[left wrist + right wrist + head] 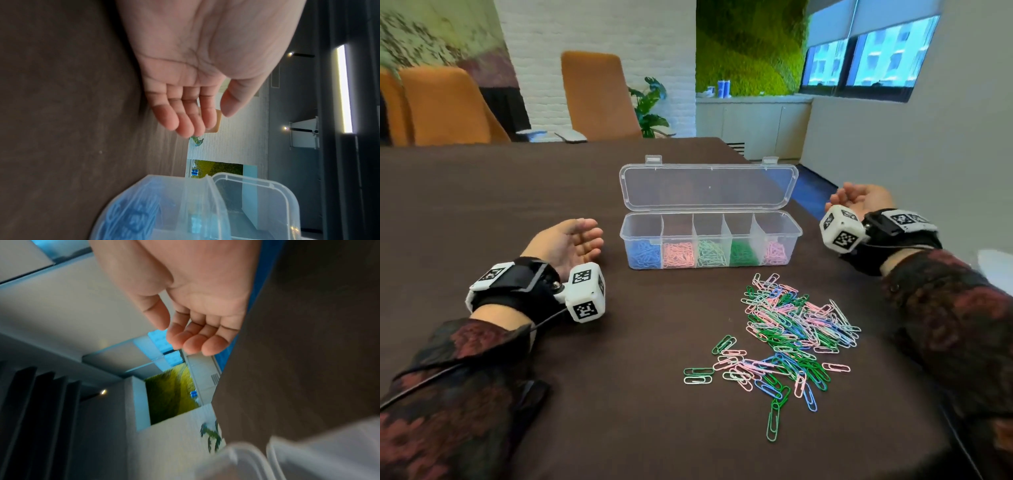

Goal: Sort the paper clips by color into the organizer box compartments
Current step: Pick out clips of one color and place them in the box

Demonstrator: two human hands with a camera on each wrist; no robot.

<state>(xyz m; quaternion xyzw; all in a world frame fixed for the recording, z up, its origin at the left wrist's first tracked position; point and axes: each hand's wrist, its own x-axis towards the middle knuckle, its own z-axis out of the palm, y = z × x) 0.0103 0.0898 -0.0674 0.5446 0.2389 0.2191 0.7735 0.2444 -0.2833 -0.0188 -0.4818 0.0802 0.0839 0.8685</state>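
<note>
Resting palm-up and slack, gripping nothing, left hand [566, 241] and right hand [864, 198] flanking open organizer box [710, 219], leaving paper clips [787, 337] reachable on surface [517, 192].

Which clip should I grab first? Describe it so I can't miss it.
Start at the clear organizer box on the brown table. Nearer you lies the mixed pile. The dark green clip at its nearest tip lies apart, pointing toward you.

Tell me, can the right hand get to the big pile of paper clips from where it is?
Probably yes. The right hand is open and holds nothing, and the pile of paper clips lies loose on the table in front of the organizer box, with nothing between hand and pile.
</note>
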